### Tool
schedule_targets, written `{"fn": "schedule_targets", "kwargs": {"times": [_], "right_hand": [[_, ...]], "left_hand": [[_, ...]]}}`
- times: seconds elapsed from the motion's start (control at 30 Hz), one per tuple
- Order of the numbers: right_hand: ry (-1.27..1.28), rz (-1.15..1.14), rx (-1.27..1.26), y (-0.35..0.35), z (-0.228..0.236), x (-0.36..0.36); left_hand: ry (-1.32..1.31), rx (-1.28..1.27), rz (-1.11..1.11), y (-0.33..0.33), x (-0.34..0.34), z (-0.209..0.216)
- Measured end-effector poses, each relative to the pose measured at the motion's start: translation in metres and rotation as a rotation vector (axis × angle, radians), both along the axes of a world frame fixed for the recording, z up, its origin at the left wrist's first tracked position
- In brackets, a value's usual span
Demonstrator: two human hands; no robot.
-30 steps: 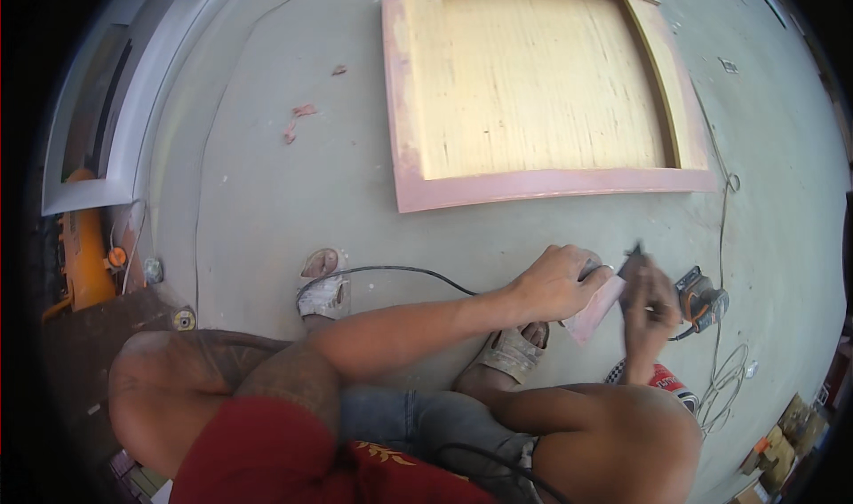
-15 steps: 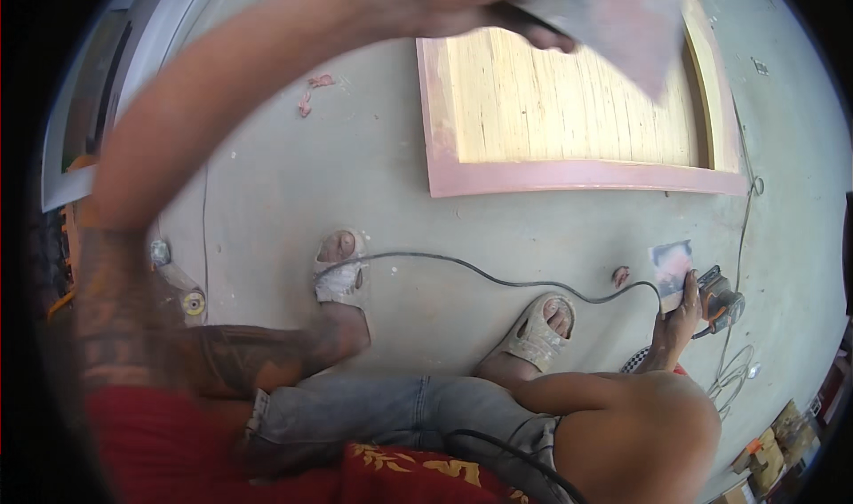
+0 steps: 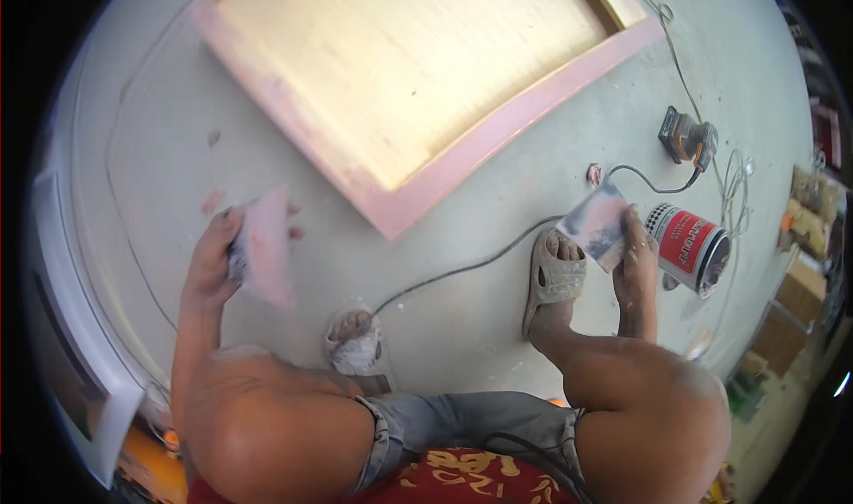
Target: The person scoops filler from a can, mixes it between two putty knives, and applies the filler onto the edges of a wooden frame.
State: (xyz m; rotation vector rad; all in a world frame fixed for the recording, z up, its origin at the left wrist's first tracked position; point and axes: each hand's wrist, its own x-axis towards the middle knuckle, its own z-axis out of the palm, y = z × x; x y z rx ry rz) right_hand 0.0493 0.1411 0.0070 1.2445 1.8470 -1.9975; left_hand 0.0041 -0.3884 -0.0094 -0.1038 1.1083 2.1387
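My left hand (image 3: 213, 253) grips a flat putty spreader (image 3: 267, 253) smeared with pink filler, out over the floor at the left; motion blurs its edges. In my right hand (image 3: 636, 268) is a second flat spreader (image 3: 597, 224), its face coated with pink and dark smears, held above my sandalled right foot. The two blades are well apart. Beyond them lies a pale wooden panel (image 3: 391, 212) with a raised border covered in pink filler; neither hand touches it. A red and white can (image 3: 686, 243) lies tilted beside my right hand.
An orange and black power sander (image 3: 689, 140) rests on the floor at the right. Its black cord (image 3: 453, 275) runs across between my feet. A pink filler lump (image 3: 594, 174) sits near the right spreader. Cardboard boxes (image 3: 791, 300) stand along the right side.
My left hand has come down from above the panel to the left, still gripping its spreader. The view has turned, and the can now shows fully beside my right hand.
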Motion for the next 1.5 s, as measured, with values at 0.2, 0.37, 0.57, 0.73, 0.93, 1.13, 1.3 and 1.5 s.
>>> {"fn": "schedule_targets", "kwargs": {"times": [0.2, 0.37, 0.57, 0.73, 0.93, 1.13, 1.3, 1.5], "right_hand": [[0.046, -0.212, 0.048, -0.054, 0.007, 0.007], [0.038, -0.139, -0.035, -0.071, -0.001, 0.026], [0.053, 0.057, 0.081, -0.082, 0.049, 0.076], [-0.156, -0.015, 0.043, -0.095, 0.052, 0.166], [-0.159, -0.164, -0.147, -0.107, 0.012, 0.224], [0.038, -0.203, -0.193, -0.103, -0.019, 0.207], [-0.12, -0.194, 0.307, -0.006, 0.062, 0.18], [0.524, -0.188, 0.942, 0.194, 0.126, 0.147]], "left_hand": [[-0.146, 0.27, 0.23, 0.047, 0.055, -0.054], [-0.157, 0.209, 0.065, 0.022, 0.064, -0.089], [-0.234, 0.338, 0.039, 0.023, 0.039, -0.064], [-0.156, 0.418, 0.071, 0.071, 0.03, -0.052], [-0.104, 0.371, -0.064, 0.1, 0.044, -0.066], [-0.043, 0.064, -0.2, 0.099, 0.056, -0.034], [0.095, -0.202, -0.145, 0.132, 0.071, 0.003], [0.124, -0.231, -0.144, 0.137, 0.104, 0.018]]}}
